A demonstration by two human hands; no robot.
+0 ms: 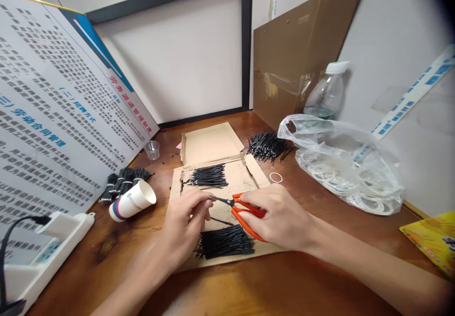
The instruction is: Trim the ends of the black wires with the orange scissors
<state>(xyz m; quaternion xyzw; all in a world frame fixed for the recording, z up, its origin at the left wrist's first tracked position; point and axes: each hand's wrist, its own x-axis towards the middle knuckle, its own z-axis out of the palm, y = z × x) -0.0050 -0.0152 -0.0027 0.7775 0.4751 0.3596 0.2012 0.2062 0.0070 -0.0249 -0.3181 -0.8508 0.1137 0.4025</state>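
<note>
My right hand (pixel 275 216) is closed around orange-handled scissors (pixel 245 211), their blades pointing left. My left hand (pixel 186 223) pinches a thin black wire (pixel 221 221) just below the blade tips. Both hands hover over a flattened cardboard box (pixel 213 145) on the wooden desk. One pile of short black wires (pixel 223 241) lies under my hands, a second pile (pixel 209 176) sits farther back on the cardboard.
A third wire heap (pixel 268 145) lies beside a clear plastic bag of rubber bands (pixel 350 169); one loose band (pixel 276 177) lies nearby. A tipped paper cup (pixel 133 201), bundled wires (pixel 122 182), a small clear cup (pixel 152 149), power strip (pixel 46 249), water bottle (pixel 327 93) and printed board (pixel 53 102) surround the spot.
</note>
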